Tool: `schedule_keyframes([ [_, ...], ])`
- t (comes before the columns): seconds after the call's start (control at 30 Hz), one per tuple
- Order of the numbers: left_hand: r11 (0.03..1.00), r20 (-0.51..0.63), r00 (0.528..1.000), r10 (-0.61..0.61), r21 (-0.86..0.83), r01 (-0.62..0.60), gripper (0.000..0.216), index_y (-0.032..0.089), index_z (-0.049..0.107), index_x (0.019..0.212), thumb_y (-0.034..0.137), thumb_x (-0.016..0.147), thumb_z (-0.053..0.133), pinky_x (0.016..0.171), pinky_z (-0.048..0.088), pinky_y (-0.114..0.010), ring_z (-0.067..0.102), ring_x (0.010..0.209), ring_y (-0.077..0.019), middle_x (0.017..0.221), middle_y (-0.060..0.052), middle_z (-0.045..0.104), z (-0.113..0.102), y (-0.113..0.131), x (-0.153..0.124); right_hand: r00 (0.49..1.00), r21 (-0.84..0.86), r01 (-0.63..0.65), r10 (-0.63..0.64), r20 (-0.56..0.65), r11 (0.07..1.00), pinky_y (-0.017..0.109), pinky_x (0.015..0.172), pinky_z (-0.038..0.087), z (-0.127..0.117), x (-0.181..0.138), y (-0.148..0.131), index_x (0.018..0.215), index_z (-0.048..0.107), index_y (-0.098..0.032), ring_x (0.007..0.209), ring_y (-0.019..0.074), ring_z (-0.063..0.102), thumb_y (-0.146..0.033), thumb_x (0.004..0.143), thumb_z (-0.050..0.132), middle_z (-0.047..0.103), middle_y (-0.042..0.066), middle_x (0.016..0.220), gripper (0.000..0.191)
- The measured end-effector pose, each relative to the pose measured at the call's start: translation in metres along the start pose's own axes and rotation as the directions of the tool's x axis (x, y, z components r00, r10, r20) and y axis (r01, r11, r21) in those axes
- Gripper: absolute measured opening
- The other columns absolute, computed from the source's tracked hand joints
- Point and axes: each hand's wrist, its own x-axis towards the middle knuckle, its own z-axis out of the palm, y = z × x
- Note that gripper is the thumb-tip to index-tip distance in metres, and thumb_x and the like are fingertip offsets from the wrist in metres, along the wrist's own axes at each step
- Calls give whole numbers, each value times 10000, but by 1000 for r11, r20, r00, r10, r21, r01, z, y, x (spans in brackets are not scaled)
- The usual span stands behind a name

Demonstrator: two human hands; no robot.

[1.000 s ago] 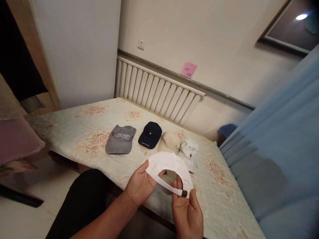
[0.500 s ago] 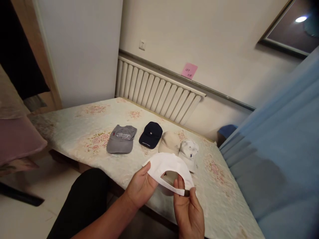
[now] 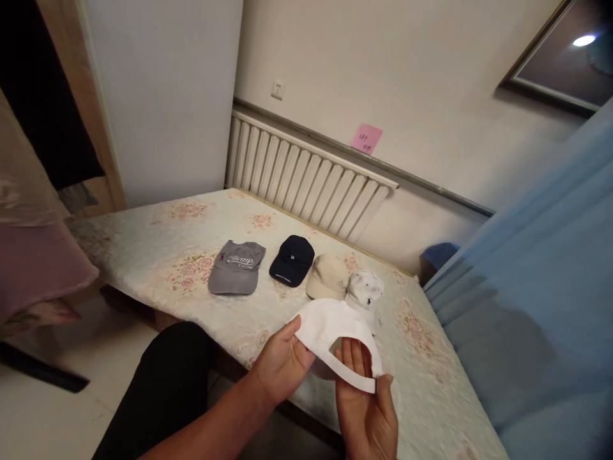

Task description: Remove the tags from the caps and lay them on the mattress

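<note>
I hold a plain white cap [image 3: 330, 326] in both hands over the near edge of the floral mattress [image 3: 158, 249]. Its back opening and strap face me. My left hand [image 3: 280, 364] grips the cap's left side, thumb on top. My right hand [image 3: 366, 406] pinches the strap's right end, and its fingers reach up inside the opening. Beyond the cap, a row of caps lies on the mattress: a grey one with lettering [image 3: 235, 267], a navy one [image 3: 292, 259], a beige one [image 3: 327, 276] and a white one with small dots [image 3: 364, 289].
A white radiator [image 3: 306, 176] runs along the wall behind the mattress, with a pink note [image 3: 366, 138] above it. A blue curtain [image 3: 531, 300] hangs at the right. A pink pillow [image 3: 38, 268] lies at the left. My dark trouser leg [image 3: 158, 390] is below.
My right hand's fingers have moved up inside the cap's back opening and the strap now lies across them. The cap has shifted slightly right.
</note>
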Motion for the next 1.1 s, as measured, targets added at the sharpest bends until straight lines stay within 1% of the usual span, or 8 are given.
schedule_keyframes([
  [0.1,1000,12,1000,-7,-11,7,439,41,402,1350,204,942,410,1048,387,-340,577,1144,-209,1140,-135,665,-1,-13,-2,994,-65,14,-7,109,998,473,1096,314,4,-9,12,1223,558,-219,1270,251,459,-502,775,633,516,86,1365,535],
  [0.23,1000,64,998,-20,-3,20,413,70,448,1321,198,929,439,1052,372,-354,540,1190,-226,1192,-135,638,-4,-31,-5,985,-241,103,-65,161,965,447,1076,348,12,-18,23,1311,464,-248,1250,235,475,-364,753,683,532,69,1347,610],
  [0.37,999,173,984,-46,37,40,405,93,479,1308,185,914,460,1052,359,-369,518,1213,-244,1202,-136,631,-6,-46,-9,990,-412,138,-140,26,901,384,964,470,15,-20,25,1356,405,-231,1119,220,583,-288,754,677,614,71,1245,663],
  [0.5,997,216,975,-57,61,45,423,127,480,1317,158,894,487,1065,339,-373,516,1216,-242,1187,-124,640,-9,-56,-14,982,-421,97,-155,-105,902,319,873,518,14,-21,24,1378,383,-217,1004,190,645,-363,820,601,667,42,1164,617],
  [0.67,998,171,984,-41,51,33,389,100,510,1279,189,900,498,1073,337,-369,512,1220,-241,1207,-129,630,-13,-54,-12,958,-458,119,-223,-180,881,292,904,490,12,-20,21,1357,420,-171,1054,185,620,-381,809,617,662,47,1179,618],
  [0.8,999,61,998,-21,31,20,348,72,538,1227,196,905,498,1057,365,-357,533,1198,-234,1187,-130,642,-12,-45,-7,945,-489,221,-310,-107,844,297,990,430,-4,-15,20,1277,511,-180,1177,179,542,-342,803,625,641,36,1215,514],
  [0.97,1000,-20,1000,-19,6,19,324,32,554,1184,189,908,493,1032,398,-340,566,1159,-230,1107,-136,680,-11,-31,-2,960,-537,190,-270,-74,822,300,1042,383,-26,-11,22,1211,572,-157,1241,191,485,-328,774,656,648,39,1201,476],
  [1.1,999,-22,1000,-8,-36,7,366,16,524,1226,208,918,475,1029,404,-324,587,1131,-220,1100,-137,684,-10,-22,1,957,-530,177,-271,-104,829,351,1066,367,-25,-10,25,1307,490,-145,1273,216,453,-373,796,624,627,58,1234,575],
])
